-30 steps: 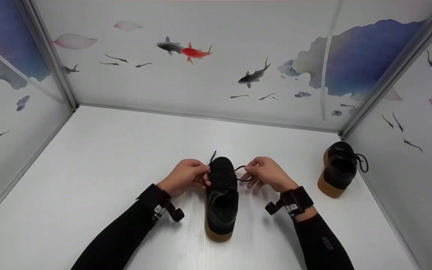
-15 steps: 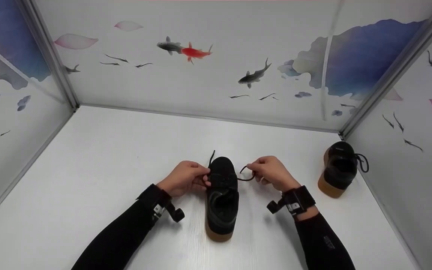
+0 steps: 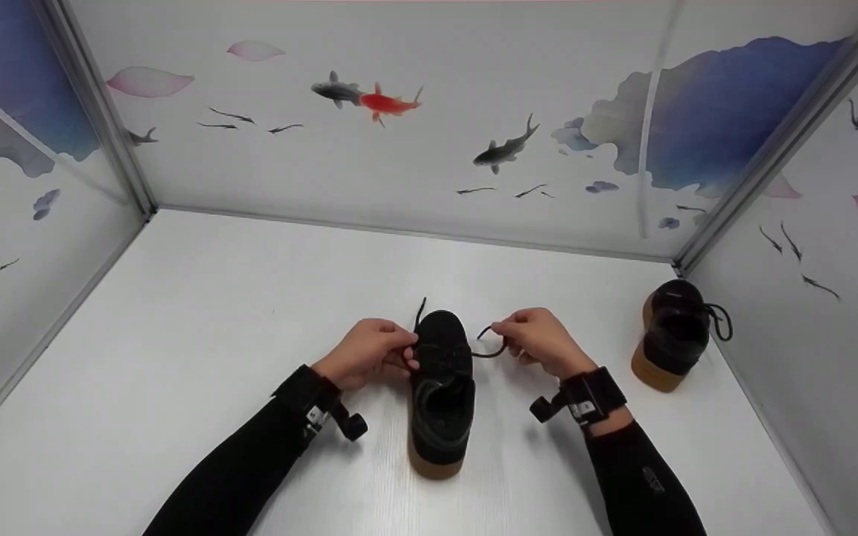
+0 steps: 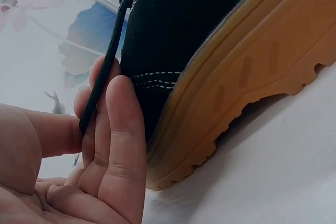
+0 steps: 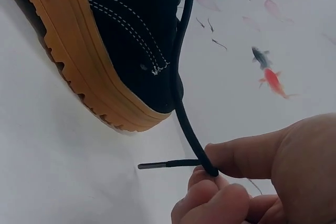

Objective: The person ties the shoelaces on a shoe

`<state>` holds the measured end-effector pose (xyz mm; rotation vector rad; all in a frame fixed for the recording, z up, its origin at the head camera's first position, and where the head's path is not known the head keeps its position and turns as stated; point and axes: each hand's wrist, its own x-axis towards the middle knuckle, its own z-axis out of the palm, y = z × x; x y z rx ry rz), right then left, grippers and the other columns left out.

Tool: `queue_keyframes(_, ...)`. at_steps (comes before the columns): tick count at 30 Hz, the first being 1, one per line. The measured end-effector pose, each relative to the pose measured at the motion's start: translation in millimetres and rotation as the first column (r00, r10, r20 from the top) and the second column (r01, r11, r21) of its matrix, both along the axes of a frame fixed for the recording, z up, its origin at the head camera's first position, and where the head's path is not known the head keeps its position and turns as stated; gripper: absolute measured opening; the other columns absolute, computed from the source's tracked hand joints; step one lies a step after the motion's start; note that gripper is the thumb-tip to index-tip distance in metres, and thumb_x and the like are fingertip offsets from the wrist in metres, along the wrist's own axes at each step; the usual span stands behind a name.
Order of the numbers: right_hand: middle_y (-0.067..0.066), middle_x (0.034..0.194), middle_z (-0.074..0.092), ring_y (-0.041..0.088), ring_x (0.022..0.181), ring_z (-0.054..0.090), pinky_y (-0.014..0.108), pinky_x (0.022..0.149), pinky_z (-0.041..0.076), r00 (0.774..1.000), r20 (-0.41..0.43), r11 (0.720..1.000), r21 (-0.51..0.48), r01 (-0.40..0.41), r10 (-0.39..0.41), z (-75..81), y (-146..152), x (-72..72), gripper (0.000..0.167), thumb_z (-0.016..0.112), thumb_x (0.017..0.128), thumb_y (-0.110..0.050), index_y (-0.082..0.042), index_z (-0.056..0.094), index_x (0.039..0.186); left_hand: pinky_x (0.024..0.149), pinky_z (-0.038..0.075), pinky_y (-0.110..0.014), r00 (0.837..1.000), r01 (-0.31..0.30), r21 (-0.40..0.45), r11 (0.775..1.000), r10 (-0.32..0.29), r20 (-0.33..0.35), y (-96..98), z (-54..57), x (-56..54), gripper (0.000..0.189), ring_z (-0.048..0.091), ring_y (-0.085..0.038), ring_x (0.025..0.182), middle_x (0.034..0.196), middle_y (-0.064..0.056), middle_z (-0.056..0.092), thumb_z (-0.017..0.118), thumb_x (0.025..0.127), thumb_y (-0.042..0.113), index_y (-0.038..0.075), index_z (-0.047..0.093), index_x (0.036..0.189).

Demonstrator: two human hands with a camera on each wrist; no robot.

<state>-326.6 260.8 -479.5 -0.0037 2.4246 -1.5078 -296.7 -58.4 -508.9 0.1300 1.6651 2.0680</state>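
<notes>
A black shoe [image 3: 440, 417] with a tan gum sole [image 4: 252, 72] stands on the white table, toe pointing away from me. Beside its left side, my left hand [image 3: 371, 353] pinches one black shoelace [image 4: 107, 66] between thumb and fingers. On the other side my right hand [image 3: 544, 342] pinches the other lace [image 5: 184, 103] close to its end, drawn out sideways from the shoe. The metal-tipped end [image 5: 152, 166] of that lace sticks out past the fingers. White stitching [image 5: 126, 22] shows along the shoe's side in both wrist views.
A second black shoe [image 3: 673, 339] with a looped lace [image 3: 719, 324] stands at the right, near the side panel. White panels [image 3: 399, 164] printed with fish and lotus leaves enclose the table [image 3: 235, 298] at the back and sides.
My right hand has moved slightly right and drawn the lace's end away from the shoe, with its fingers closing tighter on it. The left hand and the shoe have stayed put.
</notes>
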Motion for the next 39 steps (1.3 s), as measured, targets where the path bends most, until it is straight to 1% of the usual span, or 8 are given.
queue_keyframes(8, 0.001, 0.074, 0.061, 0.012, 0.065, 0.055, 0.024, 0.054, 0.045, 0.976, -0.218, 0.996, 0.094, 0.001, 0.02, 26.0, -34, -7.1, 0.026, 0.076, 0.107, -0.025, 0.001, 0.076, 0.105, 0.068, 0.065, -0.03, 1.0, 0.003, -0.004, 1.0, -0.003, -0.011, 6.0, -0.4, -0.9, 0.014, 0.075, -0.015, 0.069, 0.08, -0.007, 0.071, 0.07, 0.108, 0.009, -0.003, 0.07, 0.103)
queue_keyframes(13, 0.01, 0.087, 0.072, 0.022, 0.068, 0.065, 0.027, 0.058, 0.053, 0.874, -0.459, 0.987, 0.053, -0.153, 0.161, 57.1, -73, -4.2, 0.022, 0.074, 0.11, -0.029, -0.008, 0.08, 0.11, 0.068, 0.065, -0.031, 1.0, -0.01, 0.007, 1.0, 0.009, 0.009, 5.1, -1.2, 0.1, 0.014, 0.074, -0.014, 0.069, 0.082, -0.007, 0.07, 0.071, 0.107, 0.01, -0.003, 0.069, 0.104)
queue_keyframes(16, 0.009, 0.092, 0.074, 0.026, 0.072, 0.067, 0.028, 0.06, 0.056, 0.835, -0.521, 0.979, 0.001, -0.206, 0.176, 56.4, -74, 0.3, 0.023, 0.073, 0.11, -0.031, -0.01, 0.082, 0.111, 0.068, 0.065, -0.03, 1.0, -0.004, 0.01, 1.0, 0.004, 0.008, 5.8, -1.2, -0.2, 0.014, 0.073, -0.014, 0.068, 0.081, -0.007, 0.071, 0.07, 0.107, 0.01, -0.003, 0.069, 0.104)
queue_keyframes(22, 0.0, 0.089, 0.072, 0.022, 0.075, 0.065, 0.024, 0.057, 0.049, 0.88, -0.455, 0.99, 0.027, -0.136, 0.134, 29.6, -57, 12.4, 0.02, 0.073, 0.11, -0.024, -0.006, 0.081, 0.106, 0.068, 0.065, -0.03, 1.0, 0.012, -0.009, 1.0, -0.012, -0.028, 4.0, -0.5, -1.4, 0.017, 0.074, -0.014, 0.068, 0.079, -0.007, 0.072, 0.07, 0.108, 0.011, -0.002, 0.071, 0.097)
queue_keyframes(26, 0.0, 0.092, 0.074, 0.024, 0.082, 0.067, 0.03, 0.066, 0.051, 0.875, -0.44, 0.979, 0.113, -0.171, 0.203, 22.2, -52, 20.0, 0.02, 0.073, 0.11, -0.026, -0.008, 0.081, 0.107, 0.068, 0.065, -0.03, 0.999, 0.016, -0.017, 1.0, -0.016, -0.042, 1.9, -0.4, -2.1, 0.017, 0.074, -0.014, 0.068, 0.08, -0.007, 0.072, 0.069, 0.108, 0.011, -0.002, 0.07, 0.096)
queue_keyframes(30, -0.004, 0.099, 0.075, 0.018, 0.091, 0.068, 0.034, 0.077, 0.052, 0.82, -0.462, 0.94, 0.205, -0.272, 0.338, 25.9, -51, 26.5, 0.012, 0.076, 0.108, -0.027, -0.016, 0.082, 0.108, 0.07, 0.065, -0.031, 0.999, 0.009, -0.02, 1.0, -0.01, -0.031, 0.8, -0.1, -1.4, 0.016, 0.074, -0.014, 0.069, 0.082, -0.007, 0.072, 0.07, 0.108, 0.011, -0.001, 0.07, 0.098)
queue_keyframes(36, -0.007, 0.1, 0.07, 0.014, 0.093, 0.064, 0.031, 0.077, 0.052, 0.696, -0.457, 0.832, 0.306, -0.462, 0.554, 31.9, -53, 32.2, 0.005, 0.082, 0.105, -0.023, -0.019, 0.083, 0.107, 0.07, 0.066, -0.031, 1.0, -0.006, -0.031, 1.0, 0.005, -0.026, -0.9, -1.2, -1.3, 0.017, 0.075, -0.015, 0.071, 0.083, -0.007, 0.072, 0.071, 0.108, 0.013, -0.003, 0.071, 0.1)
queue_keyframes(39, -0.007, 0.1, 0.066, 0.014, 0.091, 0.061, 0.03, 0.078, 0.052, 0.664, -0.436, 0.795, 0.335, -0.506, 0.607, 32.8, -52, 35.0, 0.007, 0.084, 0.104, -0.028, -0.022, 0.084, 0.106, 0.071, 0.066, -0.031, 1.0, -0.017, -0.037, 0.999, 0.016, -0.019, 0.0, -2.1, -2.3, 0.017, 0.075, -0.015, 0.072, 0.084, -0.007, 0.073, 0.071, 0.108, 0.013, -0.003, 0.071, 0.103)
